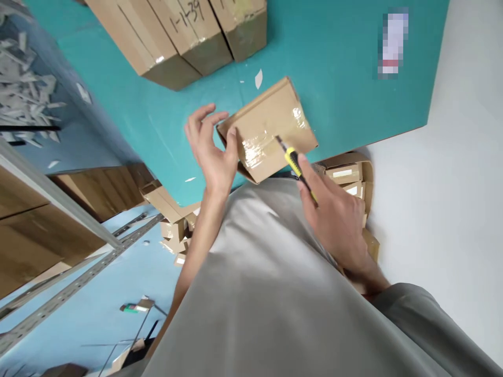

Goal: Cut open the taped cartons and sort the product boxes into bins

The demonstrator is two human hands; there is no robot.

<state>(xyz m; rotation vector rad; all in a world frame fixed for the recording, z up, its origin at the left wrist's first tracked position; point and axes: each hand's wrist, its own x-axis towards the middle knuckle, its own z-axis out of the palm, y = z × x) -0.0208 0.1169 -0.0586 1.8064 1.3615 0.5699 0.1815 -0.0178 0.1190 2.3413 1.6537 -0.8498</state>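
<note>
A small taped cardboard box (271,131) lies tilted on the teal tabletop, close to my body. My left hand (212,144) grips its left end, with the thumb on the upper face and the index fingertip by the far corner; the other fingers curl loosely beside it. In my right hand (334,209) is a yellow and black utility knife (293,158), its handle wrapped by closed fingers. The knife's tip points at the middle of the box's face, near the shiny clear tape; whether it touches cannot be told.
Larger cardboard boxes (188,36), one marked by hand, stand at the far side of the teal table (346,78). Paper scraps lie about. An open carton of small boxes (348,175) sits below the near edge. To the left is a metal rack (78,277) with cartons.
</note>
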